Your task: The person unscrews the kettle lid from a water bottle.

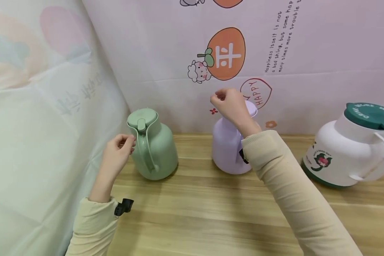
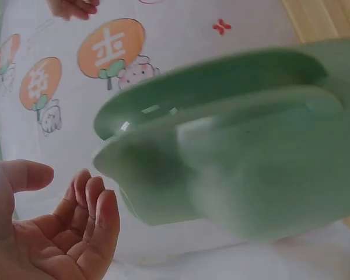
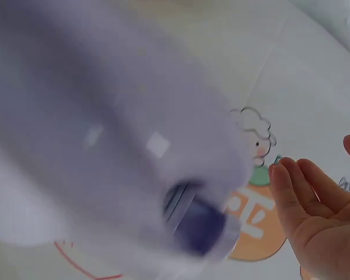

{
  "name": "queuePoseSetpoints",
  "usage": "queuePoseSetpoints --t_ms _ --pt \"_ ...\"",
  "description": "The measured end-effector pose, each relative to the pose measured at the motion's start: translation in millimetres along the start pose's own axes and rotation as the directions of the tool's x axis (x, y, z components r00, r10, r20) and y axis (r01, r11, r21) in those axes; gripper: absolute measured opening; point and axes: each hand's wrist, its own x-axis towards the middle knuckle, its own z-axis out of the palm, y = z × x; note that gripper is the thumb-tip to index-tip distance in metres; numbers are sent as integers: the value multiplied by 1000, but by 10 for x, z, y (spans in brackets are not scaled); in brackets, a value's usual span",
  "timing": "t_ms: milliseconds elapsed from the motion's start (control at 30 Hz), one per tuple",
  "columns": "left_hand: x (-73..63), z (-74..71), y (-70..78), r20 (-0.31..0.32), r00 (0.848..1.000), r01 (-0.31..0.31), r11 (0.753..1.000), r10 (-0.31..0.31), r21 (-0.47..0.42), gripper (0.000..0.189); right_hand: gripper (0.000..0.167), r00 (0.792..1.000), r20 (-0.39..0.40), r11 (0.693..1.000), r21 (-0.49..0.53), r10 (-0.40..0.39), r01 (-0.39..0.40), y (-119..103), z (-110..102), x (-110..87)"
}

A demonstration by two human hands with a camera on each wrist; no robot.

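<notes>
A green insulated jug [image 1: 166, 153] stands upright on the table at the left, its lid [image 1: 142, 116] in place. My left hand [image 1: 116, 153] is just left of its handle, fingers loosely bent and holding nothing. In the left wrist view the thumb and fingers of that left hand [image 2: 76, 233] sit apart from the green jug [image 2: 251, 169]. Further right is a purple jug [image 1: 224, 149], partly hidden behind my right hand [image 1: 232, 106] and forearm. The right hand [image 3: 324, 221] holds nothing; its loosely bent fingers are beside the blurred purple jug [image 3: 134, 116] in the right wrist view.
At the far right stands a white jug [image 1: 336, 145] with a dark green lid [image 1: 371, 115] and base. A printed cloth [image 1: 166, 64] with cartoon figures hangs behind the wooden table [image 1: 192, 213]. Another pale cloth [image 1: 35, 142] borders the left side.
</notes>
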Motion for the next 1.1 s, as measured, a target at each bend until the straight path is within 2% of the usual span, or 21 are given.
queuePoseSetpoints --t_ms 67,133,200,267,367,467,533,667,867,1000,1100 --pt "29 7 -37 40 999 21 1000 -21 -3 46 44 1000 6 1000 0 -16 16 -29 71 15" --pt "66 25 -75 111 993 45 998 -39 -50 51 45 999 11 999 -13 -32 32 -61 145 26" --pt "105 46 -115 200 978 82 990 -58 -116 57 45 999 25 999 -21 -46 46 -90 222 27" --pt "145 70 -160 264 962 117 977 -68 -176 59 46 997 46 998 -27 -55 56 -115 298 22" --pt "198 102 -222 305 950 138 967 -68 -214 60 47 995 86 998 -29 -58 61 -138 402 9" --pt "247 116 -261 312 948 156 950 -67 -269 60 48 991 122 998 -26 -54 57 -156 482 -5" --pt "280 112 -277 322 944 178 927 -67 -329 60 48 989 140 998 -23 -50 53 -167 522 -11" --pt "338 71 -303 369 927 242 855 -65 -459 54 49 985 169 999 -7 -44 46 -176 592 -13" --pt "402 28 -357 424 901 330 775 -89 -539 30 48 979 199 999 14 -35 33 -158 691 -18" --pt "431 20 -387 432 897 360 724 -95 -588 18 49 976 213 999 29 -39 34 -162 753 -23" --pt "438 27 -394 430 899 362 701 -88 -615 16 49 973 225 998 34 -50 43 -174 809 -23"
